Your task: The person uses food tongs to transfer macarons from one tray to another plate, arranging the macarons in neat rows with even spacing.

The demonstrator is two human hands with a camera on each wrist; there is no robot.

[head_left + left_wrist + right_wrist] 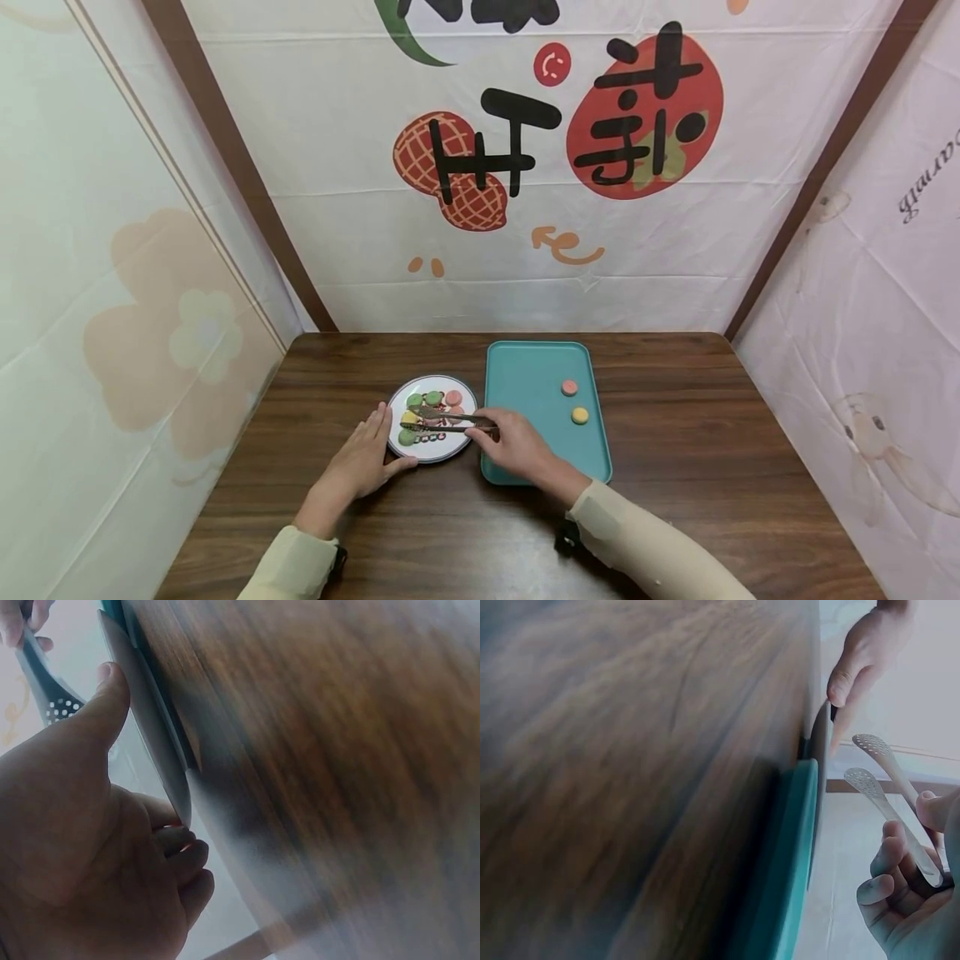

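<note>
My left hand [362, 454] rests against the left side of a white plate [432, 457], fingers straight along the rim and thumb spread at the near edge. With my right hand [519, 446] I hold metal tongs [900, 787] between thumb and fingers. Their two arms stand apart over the plate, with perforated ends and nothing between them in the right wrist view. On the plate lie several macarons, among them a green macaron [433, 398], a pink macaron [453, 397] and a yellow macaron [408, 417] that the tong ends overlap in the head view.
A teal tray [525, 375] sits right of the plate, partly under my right hand. Toward its right side lie a pink macaron [569, 387] and a yellow macaron [580, 415]. Printed cloth walls [480, 300] enclose the dark wooden table [675, 417] at the back and sides.
</note>
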